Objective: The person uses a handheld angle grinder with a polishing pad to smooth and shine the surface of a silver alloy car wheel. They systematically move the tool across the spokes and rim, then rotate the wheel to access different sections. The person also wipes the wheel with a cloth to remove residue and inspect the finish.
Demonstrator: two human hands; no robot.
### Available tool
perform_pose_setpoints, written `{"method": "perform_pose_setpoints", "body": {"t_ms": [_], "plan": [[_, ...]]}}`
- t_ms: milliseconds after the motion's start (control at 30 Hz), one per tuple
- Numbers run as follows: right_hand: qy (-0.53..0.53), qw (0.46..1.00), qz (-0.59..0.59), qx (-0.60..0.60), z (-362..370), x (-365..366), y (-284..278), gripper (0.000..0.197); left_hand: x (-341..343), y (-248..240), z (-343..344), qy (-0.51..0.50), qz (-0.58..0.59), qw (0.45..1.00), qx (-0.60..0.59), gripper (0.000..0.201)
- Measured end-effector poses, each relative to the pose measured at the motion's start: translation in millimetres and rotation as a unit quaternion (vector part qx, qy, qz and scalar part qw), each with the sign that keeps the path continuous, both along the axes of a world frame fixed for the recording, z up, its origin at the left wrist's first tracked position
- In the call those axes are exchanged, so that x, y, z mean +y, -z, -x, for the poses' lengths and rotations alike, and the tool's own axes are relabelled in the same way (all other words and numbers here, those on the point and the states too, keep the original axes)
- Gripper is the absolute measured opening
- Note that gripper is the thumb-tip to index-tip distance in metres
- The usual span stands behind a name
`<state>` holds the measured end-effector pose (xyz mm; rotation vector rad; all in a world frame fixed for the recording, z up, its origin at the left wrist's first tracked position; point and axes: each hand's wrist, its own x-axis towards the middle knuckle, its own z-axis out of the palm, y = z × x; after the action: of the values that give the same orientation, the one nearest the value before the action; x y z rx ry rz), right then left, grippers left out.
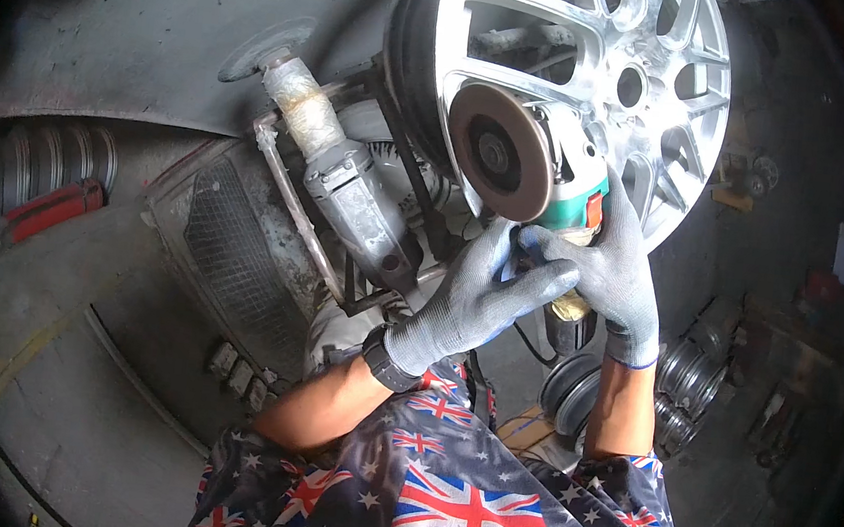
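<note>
Both my hands wear grey knit gloves. My right hand [613, 265] wraps round the body of an angle grinder [570, 201], its thumb reaching left. The grinder's brown round disc [502, 153] faces me and its tail hangs below the hand. My left hand [485, 294] meets the right one at the grinder's lower left; its thumb lies across toward the right fingers, the others curl in, and what they grip is hidden. Just behind the disc stands a bare silver alloy wheel rim [612, 104] with split spokes, partly covered by the grinder.
Left of the wheel, a grey power tool with a wrapped neck [352, 202] sits in a metal pipe frame [291, 217]. More rims [688, 377] lie on the floor at right. A red object [55, 209] rests by stacked rims at far left. A dark cable [530, 345] hangs below my hands.
</note>
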<state>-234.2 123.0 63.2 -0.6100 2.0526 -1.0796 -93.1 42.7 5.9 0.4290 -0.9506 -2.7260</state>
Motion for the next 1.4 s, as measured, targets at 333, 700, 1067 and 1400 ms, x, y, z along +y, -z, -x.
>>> {"method": "perform_pose_setpoints", "body": {"t_ms": [333,700,1067,1400], "plan": [[-0.012,0.999,-0.009,0.028,3.1,-9.9,-2.4,0.091,-4.5,7.9,3.4,-0.02,0.007,0.999,0.024,0.058],[-0.026,0.999,-0.024,0.035,3.5,2.1,-1.1,0.093,6.9,10.0,-1.0,-0.003,0.008,1.0,0.011,0.056],[0.073,0.996,0.041,-0.04,-5.7,60.0,-6.1,0.081,33.0,-17.0,1.6,0.071,0.181,0.981,-0.017,0.067],[0.415,0.773,0.335,-0.345,-53.5,204.3,60.4,0.072,30.6,-17.5,-3.9,-0.082,0.528,0.837,-0.121,0.013]]}}
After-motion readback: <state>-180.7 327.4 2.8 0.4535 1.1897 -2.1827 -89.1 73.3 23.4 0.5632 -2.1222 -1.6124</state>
